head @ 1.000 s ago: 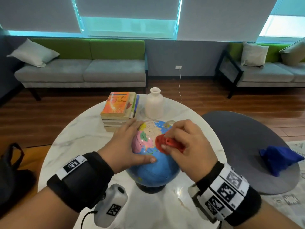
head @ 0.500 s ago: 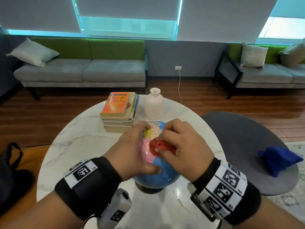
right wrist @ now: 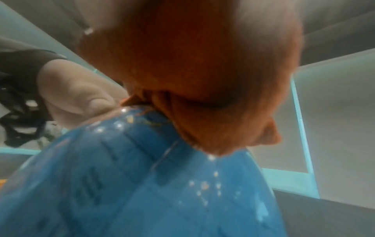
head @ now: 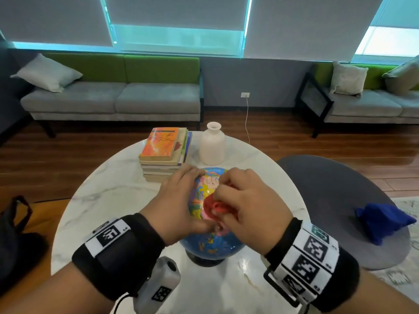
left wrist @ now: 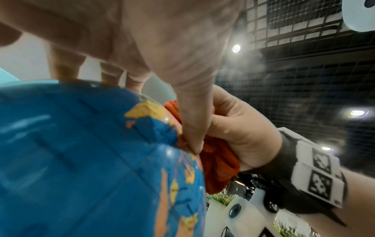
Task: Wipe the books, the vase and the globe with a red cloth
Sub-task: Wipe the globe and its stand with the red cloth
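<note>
Left hand (head: 179,205) spread flat, right hand (head: 251,207) curled tight.

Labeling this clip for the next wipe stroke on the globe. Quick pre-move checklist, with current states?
1. Red cloth in the right hand grip: ok, bunched under curled fingers.
2. Cloth touching the globe: ok, the right wrist view shows it pressed on the blue surface.
3. Left hand steadying the globe: ok, fingers spread flat on its left side, thumb on the front.
4. Globe base seated on the marble table: ok, upright.
5. White vase and stack of books clear of the hands: ok, both stand behind the globe, apart from it.
6. Far side of the globe wiped: cannot tell.
</note>
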Demonstrator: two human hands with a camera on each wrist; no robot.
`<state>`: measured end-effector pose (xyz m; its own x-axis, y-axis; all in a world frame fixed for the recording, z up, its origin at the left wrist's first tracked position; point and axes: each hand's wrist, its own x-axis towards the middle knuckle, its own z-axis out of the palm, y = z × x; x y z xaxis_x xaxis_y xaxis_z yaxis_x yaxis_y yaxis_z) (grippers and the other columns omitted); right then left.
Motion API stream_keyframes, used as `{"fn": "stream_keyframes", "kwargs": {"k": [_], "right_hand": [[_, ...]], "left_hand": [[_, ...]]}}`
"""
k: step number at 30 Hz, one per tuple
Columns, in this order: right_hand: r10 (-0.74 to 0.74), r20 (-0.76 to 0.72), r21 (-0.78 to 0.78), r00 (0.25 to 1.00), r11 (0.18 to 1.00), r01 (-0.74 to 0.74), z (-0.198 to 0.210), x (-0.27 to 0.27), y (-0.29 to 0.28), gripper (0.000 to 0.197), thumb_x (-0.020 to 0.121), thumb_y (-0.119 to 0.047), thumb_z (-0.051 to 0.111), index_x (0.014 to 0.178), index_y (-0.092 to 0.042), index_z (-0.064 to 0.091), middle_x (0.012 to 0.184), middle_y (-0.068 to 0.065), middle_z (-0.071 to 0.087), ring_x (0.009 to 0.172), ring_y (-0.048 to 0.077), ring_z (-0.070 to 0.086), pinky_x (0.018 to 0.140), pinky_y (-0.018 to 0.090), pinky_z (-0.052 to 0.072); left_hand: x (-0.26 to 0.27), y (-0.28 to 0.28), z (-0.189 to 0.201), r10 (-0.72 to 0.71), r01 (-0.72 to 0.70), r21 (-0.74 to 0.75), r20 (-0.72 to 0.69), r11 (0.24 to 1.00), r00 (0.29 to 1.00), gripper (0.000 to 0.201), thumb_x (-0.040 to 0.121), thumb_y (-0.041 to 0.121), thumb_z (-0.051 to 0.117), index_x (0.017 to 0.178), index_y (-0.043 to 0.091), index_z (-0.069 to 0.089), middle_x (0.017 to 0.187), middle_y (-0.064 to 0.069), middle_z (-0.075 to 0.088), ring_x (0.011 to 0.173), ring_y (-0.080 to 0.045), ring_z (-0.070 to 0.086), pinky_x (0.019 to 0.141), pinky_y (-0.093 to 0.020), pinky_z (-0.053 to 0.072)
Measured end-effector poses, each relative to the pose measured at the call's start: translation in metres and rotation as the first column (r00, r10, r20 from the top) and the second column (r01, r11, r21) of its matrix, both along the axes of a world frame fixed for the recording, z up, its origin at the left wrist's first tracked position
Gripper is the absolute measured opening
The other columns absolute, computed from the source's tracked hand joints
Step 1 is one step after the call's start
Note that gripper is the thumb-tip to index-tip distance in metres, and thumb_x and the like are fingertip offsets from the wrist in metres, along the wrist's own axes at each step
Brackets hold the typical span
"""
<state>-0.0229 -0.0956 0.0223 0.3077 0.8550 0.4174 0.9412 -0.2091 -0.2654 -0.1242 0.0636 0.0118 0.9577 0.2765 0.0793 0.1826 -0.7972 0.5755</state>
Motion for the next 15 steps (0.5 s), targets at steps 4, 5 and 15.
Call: {"fn": "stream_keyframes", "kwargs": {"k": [4, 5, 15], "right_hand": [[-0.166, -0.088, 0.043, 0.982, 0.984, 0.171, 0.005, 0.020, 0.000, 0.016, 0.080, -0.032, 0.065, 0.089, -0.020, 0.063, 0.101, -0.004, 0.053, 0.090, 0.023, 0.051, 0.070, 0.041, 0.051], [-0.249, -0.102, 0.048, 0.963, 0.966, 0.254, 0.006, 0.025, 0.001, 0.015, 0.082, -0.032, 0.066, 0.090, -0.019, 0.064, 0.100, -0.003, 0.052, 0.091, 0.023, 0.051, 0.073, 0.040, 0.050], [0.058, -0.014, 0.004, 0.998, 0.998, -0.058, -0.003, -0.001, 0.003, 0.020, 0.067, -0.027, 0.070, 0.086, -0.023, 0.066, 0.101, -0.004, 0.054, 0.090, 0.025, 0.053, 0.072, 0.034, 0.049]], "left_hand": [[0.001, -0.002, 0.003, -0.017, 0.017, -0.015, -0.028, 1.000, 0.999, 0.113, 0.047, 0.059, 0.083, 0.140, 0.032, 0.026, 0.130, 0.018, 0.032, 0.121, -0.003, 0.036, 0.107, -0.028, 0.037], [0.001, -0.003, 0.003, -0.009, 0.010, 0.007, -0.044, 1.000, 0.999, 0.113, 0.049, 0.057, 0.084, 0.141, 0.032, 0.024, 0.133, 0.017, 0.030, 0.124, -0.004, 0.034, 0.108, -0.027, 0.036], [-0.004, 0.003, 0.001, -0.030, 0.032, 0.044, -0.041, 0.999, 0.999, 0.115, 0.040, 0.068, 0.070, 0.142, 0.047, 0.022, 0.131, 0.023, 0.017, 0.124, -0.011, 0.039, 0.103, -0.031, 0.042]]}}
